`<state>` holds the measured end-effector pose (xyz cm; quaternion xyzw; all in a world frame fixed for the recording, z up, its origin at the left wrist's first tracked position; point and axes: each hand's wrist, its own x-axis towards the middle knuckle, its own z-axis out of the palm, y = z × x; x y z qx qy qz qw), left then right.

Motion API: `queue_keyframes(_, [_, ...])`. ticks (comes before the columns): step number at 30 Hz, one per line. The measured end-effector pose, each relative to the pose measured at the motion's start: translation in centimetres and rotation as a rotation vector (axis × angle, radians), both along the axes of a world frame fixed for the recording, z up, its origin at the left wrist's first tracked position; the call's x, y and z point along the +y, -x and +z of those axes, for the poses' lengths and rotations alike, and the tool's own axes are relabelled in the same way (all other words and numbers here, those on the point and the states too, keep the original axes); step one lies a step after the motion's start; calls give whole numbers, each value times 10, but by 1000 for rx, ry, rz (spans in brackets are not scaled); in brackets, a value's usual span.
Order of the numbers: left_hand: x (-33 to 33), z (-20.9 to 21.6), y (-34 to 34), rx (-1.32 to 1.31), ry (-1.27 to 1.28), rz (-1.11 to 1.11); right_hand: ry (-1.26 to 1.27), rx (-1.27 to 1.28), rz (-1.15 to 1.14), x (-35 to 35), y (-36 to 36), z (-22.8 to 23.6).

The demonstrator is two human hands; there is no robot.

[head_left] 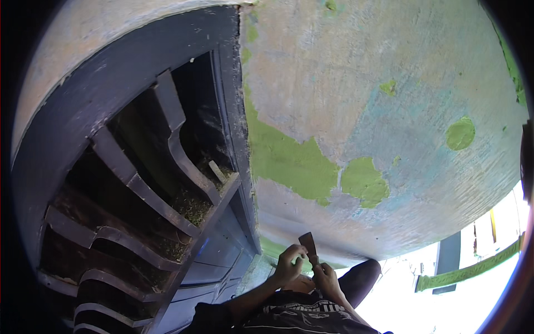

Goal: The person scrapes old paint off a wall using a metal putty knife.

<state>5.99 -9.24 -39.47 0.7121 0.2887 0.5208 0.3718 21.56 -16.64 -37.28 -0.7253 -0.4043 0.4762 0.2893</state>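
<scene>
In front of my body, my right hand [327,278] is wrapped round the handle of a scraper [307,241]. Its flat, brownish blade points up and slightly left, broadening toward the tip. My left hand [290,263] is beside the blade, fingers curled together and thumb close to the blade's edge. Whether those fingers pinch anything small is too fine to make out. Ahead stands a wall [311,67] whose surface is mottled beige and bluish, with patches of green paint [292,161] left on it.
At left is a dark grey frame [227,33] with curved wooden bars [147,200]; dry debris [192,209] lies on its ledge. Blue-grey panels [214,259] sit below. My bent knee [361,278] is at right, and farther right a green rail [473,273] crosses a bright opening.
</scene>
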Motion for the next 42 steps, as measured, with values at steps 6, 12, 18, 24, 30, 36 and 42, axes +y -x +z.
queue_keyframes(6, [-28, -29, 4, -290, 1201, -245, -232, 217, 44, -10, 29, 3])
queue_keyframes(12, [-23, 14, -5, -313, 785, -355, -344, 399, 108, -5, 38, 16])
queue_keyframes(18, [-27, 58, -9, -349, 719, -260, -374, -112, 116, -12, 13, 65])
queue_keyframes(24, [-22, 91, -5, -331, 1006, -411, -1043, -378, 267, 25, -26, 135])
queue_keyframes(30, [-21, 91, -4, -388, 997, -508, -1329, -554, 566, 77, -9, 197])
queue_keyframes(36, [-13, 98, 5, -387, 997, -501, -1277, -708, 915, 109, 10, 177])
queue_keyframes(42, [-8, 87, 28, -481, 1064, -529, -1220, -797, 1051, 132, 26, 165])
